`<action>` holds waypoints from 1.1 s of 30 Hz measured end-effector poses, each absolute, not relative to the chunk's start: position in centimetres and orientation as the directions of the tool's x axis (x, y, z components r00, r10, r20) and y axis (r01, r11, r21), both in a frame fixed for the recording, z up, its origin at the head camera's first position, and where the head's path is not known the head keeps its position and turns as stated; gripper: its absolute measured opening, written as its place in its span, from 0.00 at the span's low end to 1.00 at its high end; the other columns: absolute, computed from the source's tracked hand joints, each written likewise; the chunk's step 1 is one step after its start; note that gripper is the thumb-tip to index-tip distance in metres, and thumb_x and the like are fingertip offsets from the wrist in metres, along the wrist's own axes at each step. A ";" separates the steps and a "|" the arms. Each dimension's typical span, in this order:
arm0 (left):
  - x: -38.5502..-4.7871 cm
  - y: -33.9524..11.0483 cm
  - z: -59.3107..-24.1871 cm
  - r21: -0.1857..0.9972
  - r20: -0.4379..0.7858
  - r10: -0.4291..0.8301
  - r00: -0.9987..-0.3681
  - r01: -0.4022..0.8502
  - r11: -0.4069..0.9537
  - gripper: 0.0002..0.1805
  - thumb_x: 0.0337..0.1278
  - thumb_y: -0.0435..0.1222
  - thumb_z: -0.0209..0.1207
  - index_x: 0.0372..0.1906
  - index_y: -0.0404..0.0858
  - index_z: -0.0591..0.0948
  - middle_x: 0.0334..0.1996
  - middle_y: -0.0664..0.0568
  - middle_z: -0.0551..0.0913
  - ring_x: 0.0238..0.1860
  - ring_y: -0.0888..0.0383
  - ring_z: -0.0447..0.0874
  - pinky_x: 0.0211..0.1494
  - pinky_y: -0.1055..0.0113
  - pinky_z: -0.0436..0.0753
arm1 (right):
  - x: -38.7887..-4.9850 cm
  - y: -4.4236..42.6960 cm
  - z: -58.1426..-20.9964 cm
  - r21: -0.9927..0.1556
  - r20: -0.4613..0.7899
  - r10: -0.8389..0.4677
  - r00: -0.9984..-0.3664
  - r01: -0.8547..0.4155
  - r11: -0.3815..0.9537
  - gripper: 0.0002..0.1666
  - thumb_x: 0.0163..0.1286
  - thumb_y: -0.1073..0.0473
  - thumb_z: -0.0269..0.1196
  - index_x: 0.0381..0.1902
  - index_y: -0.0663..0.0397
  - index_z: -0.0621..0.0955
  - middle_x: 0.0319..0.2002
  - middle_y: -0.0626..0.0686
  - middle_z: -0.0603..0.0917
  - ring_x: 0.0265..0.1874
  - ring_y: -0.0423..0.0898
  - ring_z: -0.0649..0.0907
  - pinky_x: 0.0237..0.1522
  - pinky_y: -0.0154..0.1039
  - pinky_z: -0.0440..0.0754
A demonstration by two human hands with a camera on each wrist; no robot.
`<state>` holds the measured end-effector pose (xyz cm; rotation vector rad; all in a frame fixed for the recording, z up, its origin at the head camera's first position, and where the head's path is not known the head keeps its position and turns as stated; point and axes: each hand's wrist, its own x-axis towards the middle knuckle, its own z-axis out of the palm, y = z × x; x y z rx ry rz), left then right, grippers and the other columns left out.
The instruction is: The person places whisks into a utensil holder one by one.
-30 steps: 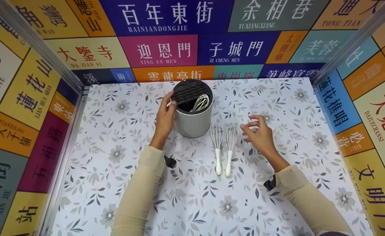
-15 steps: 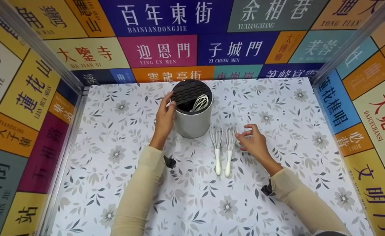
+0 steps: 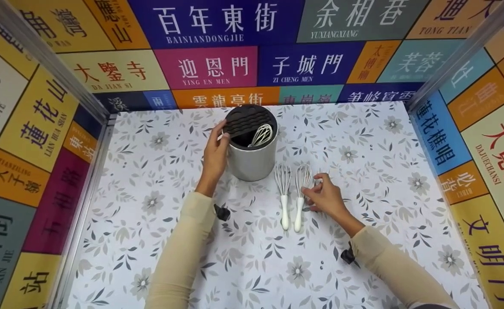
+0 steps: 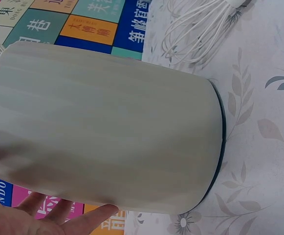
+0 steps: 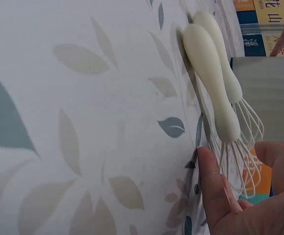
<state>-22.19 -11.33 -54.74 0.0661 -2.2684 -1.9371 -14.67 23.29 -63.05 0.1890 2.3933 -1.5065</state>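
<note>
The nearest whisk (image 3: 299, 212) lies on the flower-patterned bench (image 3: 239, 270), the right grip (image 3: 329, 197) parted at its neck and holding nothing; whether the two touch, one cannot tell. Alongside lies a second whisk (image 3: 285, 212). Farther back, the left grip (image 3: 216, 154) rests loosely against an upright grey canister (image 3: 253, 165). A third whisk (image 3: 263, 134) stands inside; the loose pair apparently remains to be loaded.

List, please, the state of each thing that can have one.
Grey cylindrical black-topped holder, upright
Pale wire whisk, inside, head up
Left white-handled wire whisk, lying flat
Right white-handled wire whisk, lying flat
Left hand, touching holder
Right hand, by right whisk, contact unclear
</note>
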 end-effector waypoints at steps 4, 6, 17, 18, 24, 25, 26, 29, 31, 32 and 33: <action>-22.1 -11.3 -54.8 0.985 0.093 -0.133 -0.987 0.071 0.159 0.24 0.78 0.48 0.50 0.73 0.58 0.72 0.73 0.52 0.71 0.67 0.52 0.77 0.68 0.55 0.76 | -14.4 22.7 -63.2 -0.850 -0.329 -0.041 -0.943 0.277 0.448 0.42 0.66 0.43 0.71 0.69 0.51 0.65 0.42 0.59 0.85 0.28 0.52 0.89 0.26 0.48 0.88; -22.1 -11.3 -54.7 0.984 0.086 -0.132 -0.987 0.063 0.168 0.24 0.78 0.48 0.49 0.73 0.59 0.71 0.73 0.52 0.71 0.67 0.51 0.77 0.68 0.55 0.76 | -14.4 22.5 -63.1 -0.849 -0.327 -0.033 -0.944 0.279 0.448 0.43 0.65 0.45 0.72 0.69 0.51 0.65 0.41 0.58 0.86 0.27 0.53 0.89 0.25 0.48 0.88; -22.0 -11.3 -54.6 0.986 0.059 -0.123 -0.991 0.039 0.161 0.24 0.78 0.49 0.49 0.74 0.60 0.71 0.74 0.53 0.71 0.66 0.51 0.78 0.66 0.54 0.77 | -14.2 21.8 -63.3 -0.841 -0.378 -0.018 -0.926 0.335 0.424 0.49 0.62 0.51 0.75 0.73 0.49 0.61 0.43 0.58 0.86 0.26 0.51 0.89 0.26 0.49 0.88; -22.0 -11.3 -54.6 0.986 0.059 -0.121 -0.991 0.039 0.161 0.24 0.78 0.49 0.49 0.74 0.60 0.70 0.74 0.53 0.71 0.66 0.51 0.78 0.66 0.54 0.77 | -14.2 21.8 -63.3 -0.840 -0.380 -0.018 -0.925 0.337 0.424 0.49 0.62 0.52 0.75 0.73 0.50 0.60 0.44 0.59 0.85 0.26 0.50 0.89 0.26 0.48 0.88; -22.0 -11.4 -54.6 0.984 0.077 -0.129 -0.989 0.054 0.170 0.24 0.78 0.48 0.50 0.74 0.59 0.71 0.74 0.53 0.71 0.69 0.53 0.75 0.69 0.55 0.75 | -14.4 21.4 -63.1 -0.829 -0.390 -0.013 -0.921 0.345 0.440 0.49 0.64 0.56 0.73 0.75 0.51 0.59 0.45 0.60 0.82 0.25 0.49 0.88 0.25 0.47 0.88; -22.1 -11.4 -54.6 0.984 0.079 -0.133 -0.988 0.056 0.169 0.24 0.78 0.48 0.50 0.74 0.59 0.71 0.74 0.54 0.71 0.69 0.53 0.75 0.70 0.55 0.75 | -14.4 21.3 -63.1 -0.828 -0.392 -0.011 -0.920 0.347 0.441 0.48 0.64 0.56 0.72 0.74 0.51 0.59 0.45 0.60 0.82 0.25 0.48 0.88 0.25 0.47 0.88; -22.1 -11.4 -54.7 0.984 0.077 -0.134 -0.988 0.054 0.167 0.24 0.78 0.48 0.50 0.74 0.59 0.71 0.74 0.54 0.71 0.69 0.53 0.75 0.70 0.55 0.75 | -14.4 21.3 -63.1 -0.827 -0.392 -0.007 -0.920 0.349 0.441 0.48 0.63 0.57 0.72 0.74 0.51 0.59 0.45 0.60 0.82 0.24 0.48 0.88 0.25 0.47 0.88; -22.1 -11.4 -54.7 0.986 0.074 -0.133 -0.988 0.053 0.159 0.24 0.78 0.48 0.50 0.73 0.59 0.71 0.74 0.53 0.71 0.68 0.53 0.76 0.69 0.55 0.76 | -14.5 21.3 -63.0 -0.829 -0.398 0.002 -0.918 0.360 0.429 0.47 0.63 0.59 0.72 0.73 0.52 0.59 0.44 0.60 0.82 0.23 0.47 0.87 0.24 0.47 0.88; -22.1 -11.3 -54.8 0.988 0.071 -0.130 -0.989 0.052 0.148 0.23 0.78 0.48 0.50 0.73 0.59 0.71 0.74 0.53 0.71 0.67 0.51 0.78 0.68 0.55 0.77 | -14.5 21.3 -62.9 -0.833 -0.401 0.004 -0.916 0.366 0.414 0.47 0.63 0.59 0.71 0.73 0.52 0.58 0.44 0.61 0.81 0.22 0.47 0.87 0.24 0.48 0.88; -22.1 -11.4 -54.8 0.988 0.071 -0.127 -0.989 0.052 0.145 0.24 0.78 0.48 0.50 0.73 0.59 0.71 0.74 0.53 0.71 0.66 0.51 0.78 0.67 0.55 0.77 | -14.5 21.3 -62.9 -0.834 -0.404 0.004 -0.915 0.370 0.409 0.48 0.63 0.60 0.71 0.74 0.52 0.58 0.44 0.61 0.81 0.22 0.47 0.87 0.25 0.48 0.88; -22.1 -11.3 -54.8 0.988 0.073 -0.126 -0.989 0.054 0.142 0.24 0.78 0.48 0.50 0.73 0.58 0.71 0.74 0.53 0.71 0.66 0.51 0.78 0.67 0.55 0.77 | -14.6 21.4 -62.9 -0.836 -0.406 0.004 -0.914 0.373 0.403 0.48 0.63 0.60 0.71 0.74 0.52 0.58 0.44 0.61 0.81 0.22 0.47 0.87 0.25 0.47 0.88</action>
